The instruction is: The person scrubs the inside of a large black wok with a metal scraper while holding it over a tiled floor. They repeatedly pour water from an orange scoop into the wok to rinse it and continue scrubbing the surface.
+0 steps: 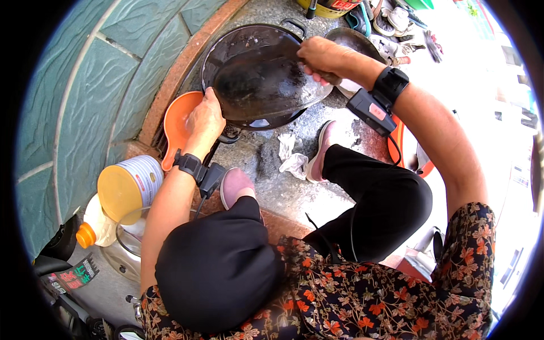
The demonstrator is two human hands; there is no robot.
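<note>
A blackened wok [255, 82] is tilted with its sooty, wet-looking underside facing up. Beneath it rests a wide dark pan [211, 54] with a loop handle at each side. My left hand [205, 119] is closed on the wok's left edge, thumb on top. At the opposite end, my right hand [320, 59] is wrapped round the wok's brownish handle, the end of which sticks out below the fist. An orange plastic dipper [174, 127] lies right beside my left hand.
Tissues [293, 158] and a dark scouring clump [269, 158] lie between my shoes. A yellow tub [127, 190], an orange-capped bottle [99, 226] and a glass lid [122, 260] stand left. Another pan [354, 42] and shoes [396, 22] are beyond; a tiled wall [85, 107] borders the left.
</note>
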